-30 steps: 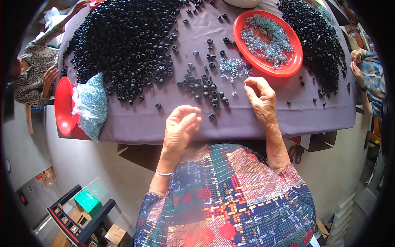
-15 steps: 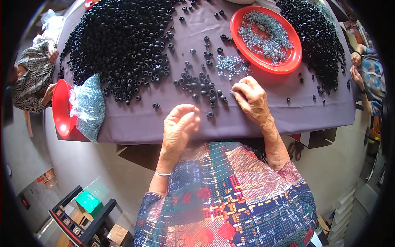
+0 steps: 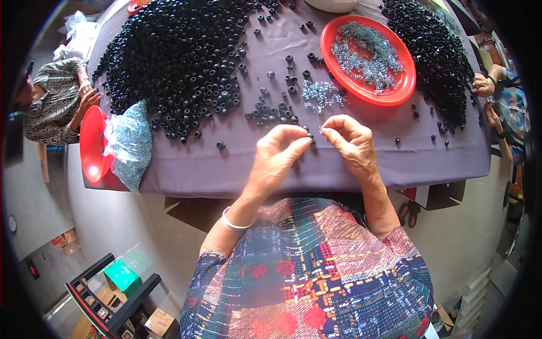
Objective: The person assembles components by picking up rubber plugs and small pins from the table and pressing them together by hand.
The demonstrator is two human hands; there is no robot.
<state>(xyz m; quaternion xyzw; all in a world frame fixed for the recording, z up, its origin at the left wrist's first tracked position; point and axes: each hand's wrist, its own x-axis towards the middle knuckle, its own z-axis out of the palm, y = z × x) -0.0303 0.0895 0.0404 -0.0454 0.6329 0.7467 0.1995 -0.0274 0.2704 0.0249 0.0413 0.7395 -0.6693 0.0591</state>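
So, a purple cloth covers the table (image 3: pixel 203 169), with a broad heap of black beads (image 3: pixel 175 62) on the left. The round red plate (image 3: pixel 389 100) on the right holds a loose ring of clear, silvery bits (image 3: pixel 375 56). At the left edge, a clear bag (image 3: pixel 132 150) full of bluish-grey bits leans beside a red bowl (image 3: pixel 92 147). The left hand (image 3: pixel 274 161) curls with thumb and forefinger narrowly spaced; a couple of dark beads (image 3: pixel 310 135) sit right at the tips, though I can't tell whether they are held or lie on the cloth. Just beside it, the right hand (image 3: pixel 357 148) faces it, thumb and forefinger narrowed onto one tiny silvery piece (image 3: pixel 322 130), which pokes out past the tips toward the left hand
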